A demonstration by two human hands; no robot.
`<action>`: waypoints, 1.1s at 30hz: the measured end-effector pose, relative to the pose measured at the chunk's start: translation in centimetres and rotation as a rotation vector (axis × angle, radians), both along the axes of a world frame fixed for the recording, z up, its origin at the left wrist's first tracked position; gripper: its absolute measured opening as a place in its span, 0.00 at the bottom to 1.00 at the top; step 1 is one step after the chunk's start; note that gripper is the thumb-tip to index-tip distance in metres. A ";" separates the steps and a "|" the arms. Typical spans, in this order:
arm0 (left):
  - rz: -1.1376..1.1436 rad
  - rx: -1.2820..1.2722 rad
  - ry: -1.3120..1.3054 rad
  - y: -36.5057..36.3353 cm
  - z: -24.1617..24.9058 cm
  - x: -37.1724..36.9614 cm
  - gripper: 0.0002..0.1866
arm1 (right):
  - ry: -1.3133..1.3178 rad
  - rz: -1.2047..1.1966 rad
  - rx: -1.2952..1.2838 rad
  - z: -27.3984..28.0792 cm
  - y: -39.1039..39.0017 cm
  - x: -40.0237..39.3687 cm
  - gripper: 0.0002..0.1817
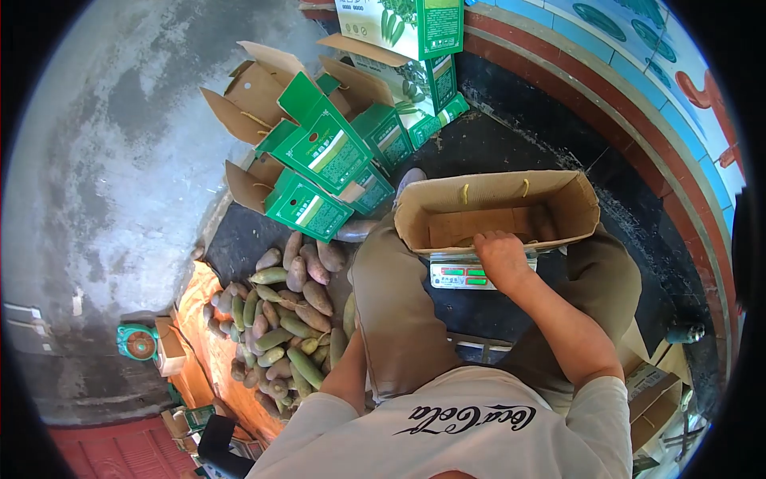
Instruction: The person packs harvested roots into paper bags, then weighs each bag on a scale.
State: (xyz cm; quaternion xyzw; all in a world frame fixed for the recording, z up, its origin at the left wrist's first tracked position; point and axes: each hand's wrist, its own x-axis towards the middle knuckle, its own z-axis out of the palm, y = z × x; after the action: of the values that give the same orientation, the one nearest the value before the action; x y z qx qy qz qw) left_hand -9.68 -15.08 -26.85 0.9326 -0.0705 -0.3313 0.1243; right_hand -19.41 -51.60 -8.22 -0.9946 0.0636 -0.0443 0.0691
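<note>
An open cardboard box (415,211) with yellow cord loops stands between my knees on a digital scale (461,273) whose display is lit green and red. My right hand (503,255) lies over the box's near rim. Its fingers curl down inside, beside a long brownish-green shape that is mostly hidden. My left forearm (345,374) reaches down along the outside of my left thigh, and the hand itself is out of sight. On that side lies a heap of long green and reddish-brown vegetables (275,335), radish-like in shape.
Several open green printed boxes (323,152) stand ahead to the left, with more stacked boxes (399,32) behind. An orange sheet (199,291) lies under the heap. A turquoise fan-like device (138,342) is at far left. Another open carton (654,399) sits behind at right.
</note>
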 end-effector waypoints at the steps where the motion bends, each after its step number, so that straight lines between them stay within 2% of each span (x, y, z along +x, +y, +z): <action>1: -0.006 0.019 0.021 0.2 -1.0 -0.5 0.15 | 0.004 0.004 0.003 0.1 0.0 0.0 0.05; 11: -0.002 0.115 0.115 0.5 -6.4 -1.9 0.17 | -0.022 0.024 0.012 0.6 -0.1 0.1 0.04; 33: 0.016 0.163 0.168 -0.2 -10.1 -2.0 0.22 | 0.062 0.017 0.051 1.3 -0.2 0.3 0.07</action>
State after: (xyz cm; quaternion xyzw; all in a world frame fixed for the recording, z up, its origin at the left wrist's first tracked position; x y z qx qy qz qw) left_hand -11.66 -15.32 -36.92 0.9092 -0.0252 -0.4117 0.0562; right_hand -19.11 -51.80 -6.89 -0.9939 0.0582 -0.0111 0.0927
